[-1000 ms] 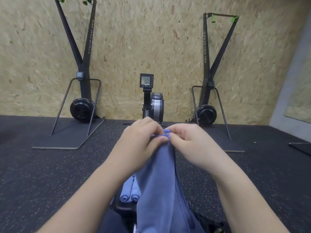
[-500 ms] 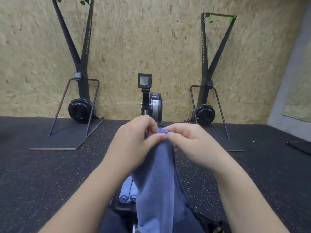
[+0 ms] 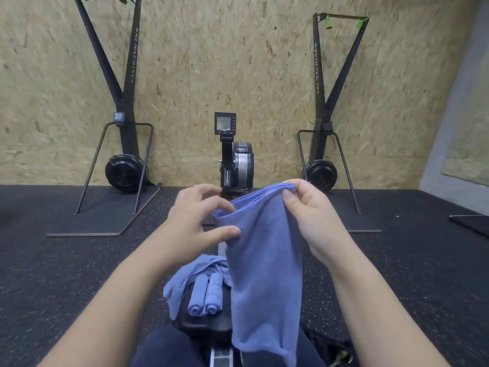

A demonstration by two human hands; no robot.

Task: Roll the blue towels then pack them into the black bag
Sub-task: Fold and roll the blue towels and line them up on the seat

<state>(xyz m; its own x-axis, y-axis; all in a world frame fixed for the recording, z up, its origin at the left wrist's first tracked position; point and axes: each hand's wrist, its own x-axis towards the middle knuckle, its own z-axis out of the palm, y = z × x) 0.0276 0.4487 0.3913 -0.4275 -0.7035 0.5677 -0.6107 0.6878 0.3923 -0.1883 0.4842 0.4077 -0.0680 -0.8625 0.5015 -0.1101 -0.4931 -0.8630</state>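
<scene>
A blue towel (image 3: 264, 260) hangs lengthwise in front of me, held up by its top edge. My left hand (image 3: 195, 218) pinches the top left corner between thumb and fingers. My right hand (image 3: 309, 207) pinches the top right corner. Below, two rolled blue towels (image 3: 205, 295) lie side by side on the black rower seat (image 3: 203, 323), with a loose blue towel (image 3: 182, 282) crumpled beside and behind them. A black bag (image 3: 330, 348) shows partly at the bottom right, mostly hidden by my right arm.
A rowing machine (image 3: 235, 160) with a monitor stands straight ahead on the black rubber floor. Two ski machines (image 3: 124, 165) (image 3: 321, 170) on floor plates flank it against the chipboard wall. A dark mat edge (image 3: 471, 223) lies at the far right.
My hands were together bunching the towel's top; they have moved apart, spreading the top edge open. The loose towel below has come into view.
</scene>
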